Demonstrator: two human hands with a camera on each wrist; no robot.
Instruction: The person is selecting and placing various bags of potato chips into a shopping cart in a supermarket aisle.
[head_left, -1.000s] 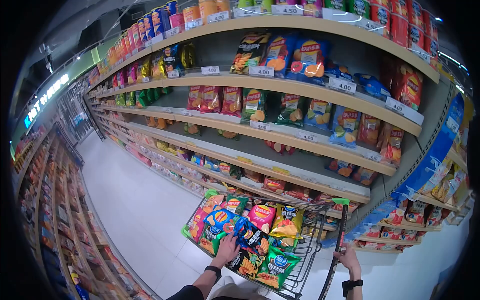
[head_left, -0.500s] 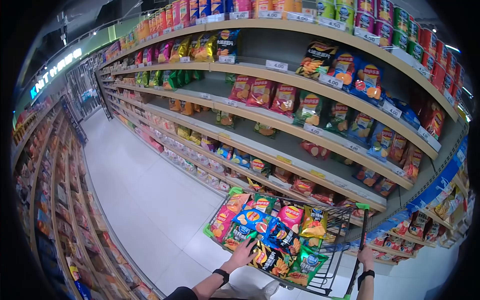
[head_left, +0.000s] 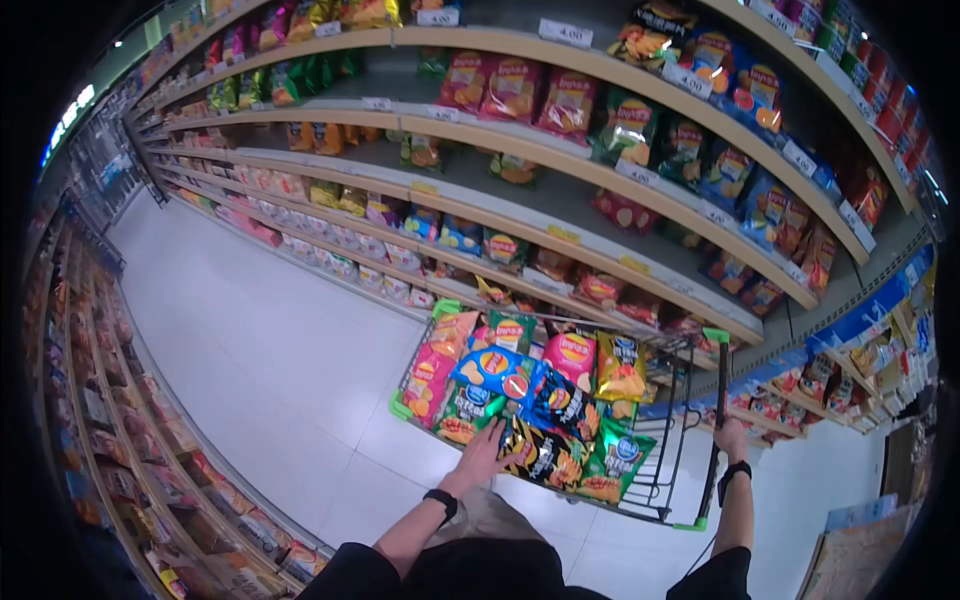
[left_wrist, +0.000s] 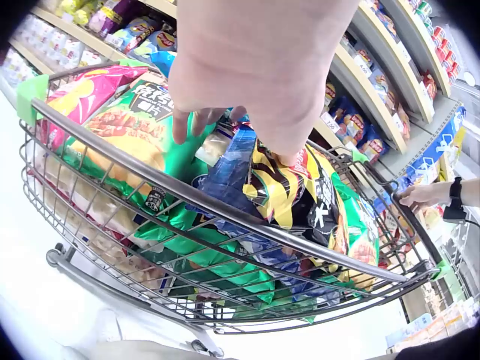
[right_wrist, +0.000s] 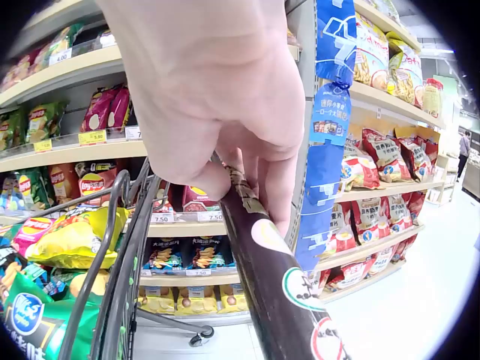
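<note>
A wire shopping cart (head_left: 668, 478) with green corners is heaped with chip bags. My left hand (head_left: 480, 458) rests on the heap at the near side, fingers spread out. It touches a black chip bag (head_left: 545, 455) and the edge of a green chip bag (head_left: 468, 410). In the left wrist view the fingers (left_wrist: 199, 124) reach down over the bags, past the cart's near rim. My right hand (head_left: 732, 437) grips the cart's handle (head_left: 722, 390); the right wrist view shows fingers and thumb curled round the dark handle bar (right_wrist: 274, 289).
Long shelves (head_left: 480, 190) of chip bags run along the cart's far side. Another shelf row (head_left: 110, 430) lines the left of the aisle, with pale floor (head_left: 250, 320) between. A blue-edged end display (right_wrist: 324, 150) stands beyond the handle. A distant person (right_wrist: 463, 154) stands at far right.
The head view has tilted down, so the shelves sit higher and more of my body shows. My left hand stays on the bags and my right hand keeps its hold on the handle.
</note>
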